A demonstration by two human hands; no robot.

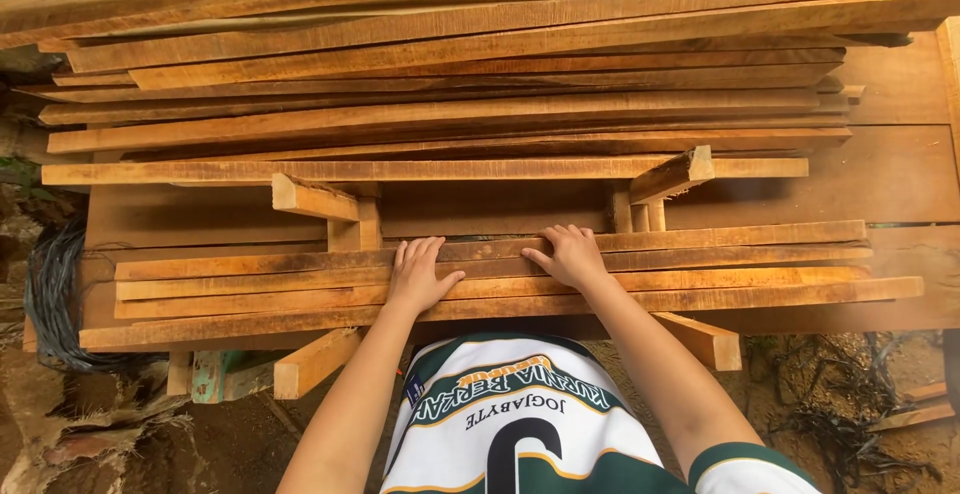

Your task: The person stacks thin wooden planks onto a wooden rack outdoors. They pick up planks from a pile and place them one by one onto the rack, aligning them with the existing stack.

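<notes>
Both hands lie flat on the near stack of planks, a low pile of four or five long thin boards that runs left to right, across the body of the person. The long axis of these boards is therefore crosswise to both forearms, and each end of the stack reaches far beyond the hands, a little further on the right side than on the left.

The left hand rests palm down, fingers spread and pointing away from the person, on the second and third boards counted from the near edge. The right hand rests in the same manner but slightly further from the body, with its fingertips at the far edge of the top plank. Neither hand is closed around anything; they press or lean on the wood with open fingers, thumbs turned toward each other. The two hands are near each other, close to the middle of the stack, so neither is clearly nearer to it.

Just beyond the fingertips stand short wooden blocks, one ahead of the left hand and one ahead of the right, which carry a much bigger pile of planks further away. Below the wrists, support beams stick out toward the person.
</notes>
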